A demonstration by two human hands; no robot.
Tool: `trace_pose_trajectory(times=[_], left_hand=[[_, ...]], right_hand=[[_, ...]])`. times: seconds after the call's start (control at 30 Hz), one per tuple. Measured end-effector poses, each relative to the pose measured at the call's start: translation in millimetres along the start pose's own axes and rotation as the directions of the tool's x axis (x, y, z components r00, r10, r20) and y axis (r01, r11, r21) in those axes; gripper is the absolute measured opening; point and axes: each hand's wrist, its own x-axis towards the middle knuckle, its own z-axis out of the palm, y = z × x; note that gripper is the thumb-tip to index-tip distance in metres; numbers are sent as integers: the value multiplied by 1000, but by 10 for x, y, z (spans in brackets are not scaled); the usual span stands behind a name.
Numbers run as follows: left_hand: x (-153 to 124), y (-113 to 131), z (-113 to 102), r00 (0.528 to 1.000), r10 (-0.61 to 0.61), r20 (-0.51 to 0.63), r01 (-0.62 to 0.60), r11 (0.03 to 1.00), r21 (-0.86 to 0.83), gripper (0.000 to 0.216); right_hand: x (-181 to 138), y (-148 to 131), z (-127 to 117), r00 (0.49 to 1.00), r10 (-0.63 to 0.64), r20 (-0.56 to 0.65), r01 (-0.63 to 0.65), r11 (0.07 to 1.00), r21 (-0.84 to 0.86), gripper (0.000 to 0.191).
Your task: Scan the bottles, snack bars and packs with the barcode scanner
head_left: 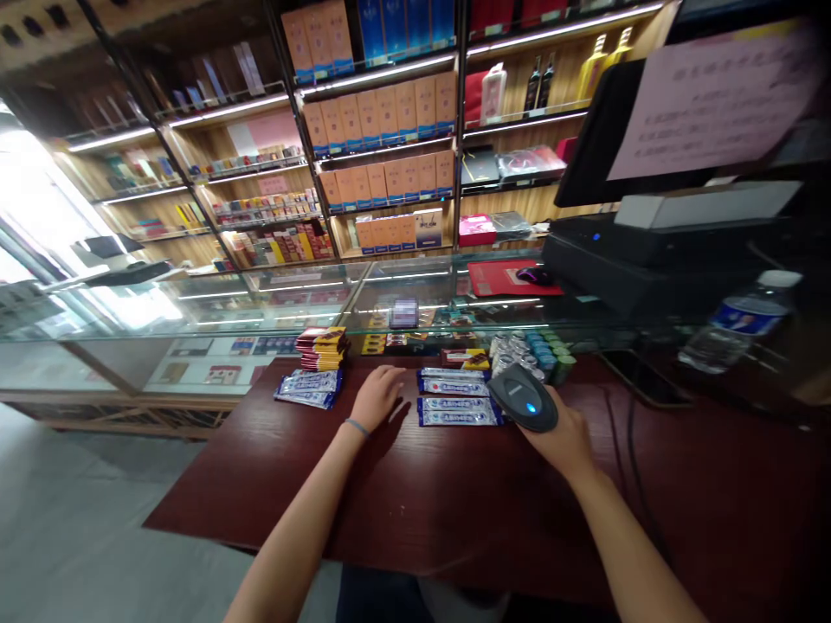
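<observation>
A dark barcode scanner with a lit blue spot is gripped in my right hand. Its head hangs over the right ends of several blue-and-white foil packets laid in rows on the brown desk. My left hand, palm down with fingers stretched out, rests just left of those packets and appears to hold nothing. Farther left is a second group of similar packets, below a stack of red-and-yellow packs. Behind the scanner are silver-topped small items and green-and-blue ones.
A glass display counter runs behind the brown desk. At right are a monitor, a water bottle, a phone and dark cables. A mouse lies on a red mat.
</observation>
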Motion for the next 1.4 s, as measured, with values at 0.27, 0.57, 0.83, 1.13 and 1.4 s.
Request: trace_pose_trajectory(times=[0.27, 0.57, 0.83, 1.13, 1.4], left_hand=[[60, 317, 828, 981, 108, 162, -92, 990, -105, 23], [-146, 256, 797, 928, 223, 298, -232, 973, -4, 32], [-148, 351, 807, 970, 96, 225, -60, 985, -160, 12], [-109, 336, 761, 938, -338, -79, 266, 847, -460, 33], [-42, 343, 624, 827, -521, 213, 433, 348, -832, 42]], right_hand=[[54, -89, -105, 996, 83, 24, -84, 996, 39, 44], [16, -73, -72, 997, 71, 22, -72, 997, 20, 44], [43, -119, -108, 997, 70, 43, -72, 996, 44, 39], [27, -147, -117, 994, 109, 28, -110, 994, 5, 44], [67, -297, -144, 970, 8, 243, -15, 1000, 27, 57]])
